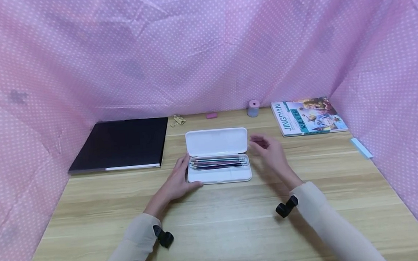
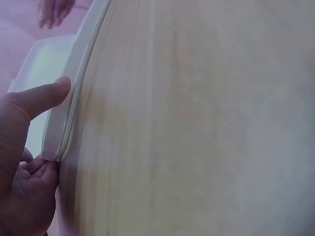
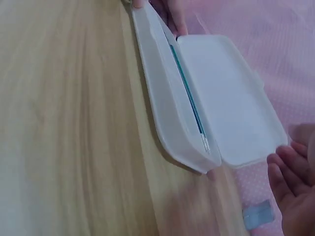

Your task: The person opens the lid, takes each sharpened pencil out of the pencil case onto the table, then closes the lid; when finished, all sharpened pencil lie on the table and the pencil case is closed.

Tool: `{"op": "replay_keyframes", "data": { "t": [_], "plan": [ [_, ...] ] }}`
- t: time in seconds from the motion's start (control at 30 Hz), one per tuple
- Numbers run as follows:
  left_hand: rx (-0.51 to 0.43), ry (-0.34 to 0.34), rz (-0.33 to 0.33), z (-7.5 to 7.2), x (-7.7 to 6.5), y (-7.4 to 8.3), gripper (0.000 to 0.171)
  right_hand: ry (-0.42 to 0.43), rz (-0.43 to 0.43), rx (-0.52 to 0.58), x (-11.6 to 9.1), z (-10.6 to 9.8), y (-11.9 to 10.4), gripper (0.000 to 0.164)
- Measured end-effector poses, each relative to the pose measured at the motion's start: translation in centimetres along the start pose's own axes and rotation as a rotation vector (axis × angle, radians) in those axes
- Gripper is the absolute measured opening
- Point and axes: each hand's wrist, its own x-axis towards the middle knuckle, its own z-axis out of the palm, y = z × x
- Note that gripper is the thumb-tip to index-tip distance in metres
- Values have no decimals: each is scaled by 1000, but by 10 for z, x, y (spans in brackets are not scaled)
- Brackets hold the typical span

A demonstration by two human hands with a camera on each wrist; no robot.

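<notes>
A white pencil case (image 1: 212, 177) lies on the table with its lid (image 1: 216, 142) swung back. Several pencils (image 1: 216, 166) lie side by side in its rear part, and in the right wrist view a teal pencil (image 3: 189, 96) shows along the hinge side. My left hand (image 1: 178, 182) holds the left end of the case, thumb on the front wall and fingers round the side. Just off the lid's right edge is my right hand (image 1: 270, 152), its fingers loosely bent with nothing seen between them. Its fingertips (image 3: 280, 157) are close to the lid's corner.
At the back stand a gold binder clip (image 1: 179, 119), a pink eraser (image 1: 211, 115) and a pink-and-blue cylinder (image 1: 253, 108). A flat black rectangular object (image 1: 122, 146) lies left; a magazine (image 1: 310, 117) and a light-blue strip (image 1: 361, 148) lie right. Pink dotted cloth (image 1: 203, 50) surrounds the table.
</notes>
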Motion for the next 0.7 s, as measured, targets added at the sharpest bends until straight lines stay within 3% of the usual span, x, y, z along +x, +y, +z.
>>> {"op": "replay_keyframes", "data": {
  "t": [0.1,0.33,0.7],
  "plan": [
    [-4,0,-3,0,1,0,112,-100,-111,-63,-5,1,-5,33],
    [2,5,2,1,2,-1,112,-342,-138,-183,-7,13,-5,27],
    [-1,5,-2,1,2,-1,112,-437,-212,-321,-2,25,2,22]
  ]
}}
